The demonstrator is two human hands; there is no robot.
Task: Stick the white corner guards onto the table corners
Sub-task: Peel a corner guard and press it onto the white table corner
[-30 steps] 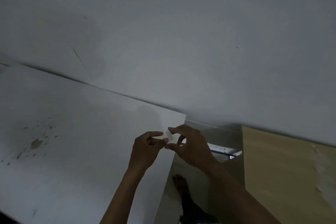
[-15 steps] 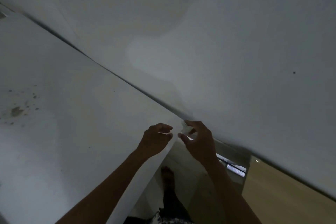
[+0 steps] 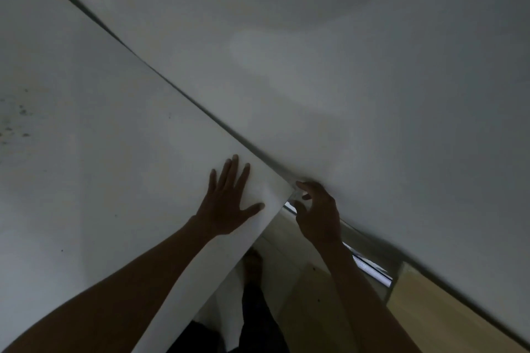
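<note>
Nearest the camera, the left hand (image 3: 226,203) was laid flat on the white, smooth table top (image 3: 114,180), fingers straight and spread wide, where half a second before it had been curled just beside the corner with its fingertips near the guard; it was thus judged to have been taken off the guard and put down to steady the table. Just to its right, at the table's sharp corner (image 3: 290,187), the right hand (image 3: 317,215) was held curled, its thumb and fingertips pinching the small pale corner guard (image 3: 298,195), which a second before had been held between both hands in the air short of the corner. The guard was now seen right against the corner, though the dim light left it unclear whether it was fully seated or merely touching. The step was judged to be the pressing-on of this guard, with firm pressure on both faces called for next; a skewed placement was the likely fault. Beyond the hands, a plain white wall (image 3: 372,80) was met by the table's far edge, and a pale wooden panel (image 3: 436,312) lay to the right, below the right forearm.
</note>
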